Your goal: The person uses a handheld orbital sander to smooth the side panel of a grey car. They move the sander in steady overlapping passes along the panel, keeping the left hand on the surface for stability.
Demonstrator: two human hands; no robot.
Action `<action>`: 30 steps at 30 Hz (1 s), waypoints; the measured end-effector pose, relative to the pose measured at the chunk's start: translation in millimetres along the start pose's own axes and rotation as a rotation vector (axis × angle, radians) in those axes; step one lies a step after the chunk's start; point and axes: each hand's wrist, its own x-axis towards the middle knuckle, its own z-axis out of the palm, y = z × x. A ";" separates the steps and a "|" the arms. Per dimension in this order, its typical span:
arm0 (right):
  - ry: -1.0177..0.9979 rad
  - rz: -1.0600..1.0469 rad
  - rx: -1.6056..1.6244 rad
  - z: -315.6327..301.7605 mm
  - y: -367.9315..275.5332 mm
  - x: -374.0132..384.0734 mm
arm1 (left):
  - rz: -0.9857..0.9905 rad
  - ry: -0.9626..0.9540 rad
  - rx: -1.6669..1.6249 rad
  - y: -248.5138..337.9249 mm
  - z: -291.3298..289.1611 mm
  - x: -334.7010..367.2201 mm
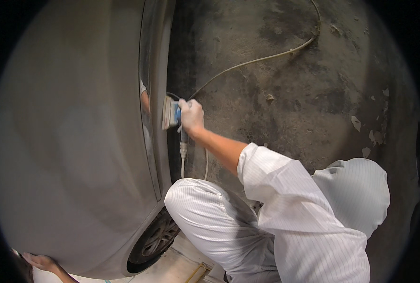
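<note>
My right hand [191,116], pale as if gloved or dusty, is wrapped around a small blue sander [176,113]. The sander's flat, light pad [166,113] faces the car's side and seems to touch the lower edge of the grey body panel [165,66]. A hose with a pale connector [184,150] hangs from the tool below my hand. My sleeve is pushed up, so the forearm is bare. My left hand does not show.
The large grey car body [68,132] fills the left, its wheel [153,240] near my knee [195,203]. A pale hose [257,60] runs over the stained, flaking floor [285,108]. Another person's hand [42,262] is at the car's lower left.
</note>
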 end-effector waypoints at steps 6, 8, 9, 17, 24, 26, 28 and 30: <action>0.033 -0.180 0.106 -2.6 -86.5 112.3 | 0.209 -0.012 0.083 -10.4 -1.4 -0.5; 0.023 -0.264 0.183 -5.7 -122.6 146.5 | 0.123 -0.013 0.057 -10.9 -6.5 0.9; -0.032 -0.218 0.265 -8.7 -138.9 160.7 | 0.120 -0.017 0.048 -10.3 -9.9 2.1; -0.197 -0.272 0.351 -18.4 -93.1 147.7 | 0.100 -0.039 0.004 -1.5 -24.7 10.5; -0.191 -0.174 0.281 -8.6 63.6 30.7 | 0.100 -0.034 -0.004 -0.8 -35.0 15.3; -0.229 0.023 0.165 -15.2 72.1 1.3 | 0.091 -0.036 -0.007 1.2 -42.7 14.6; -0.238 0.027 0.204 -24.3 60.3 -10.1 | 0.075 -0.023 0.010 3.9 -52.5 12.8; -0.235 0.043 0.150 -32.6 34.3 1.8 | 0.053 -0.027 0.010 6.1 -60.0 10.0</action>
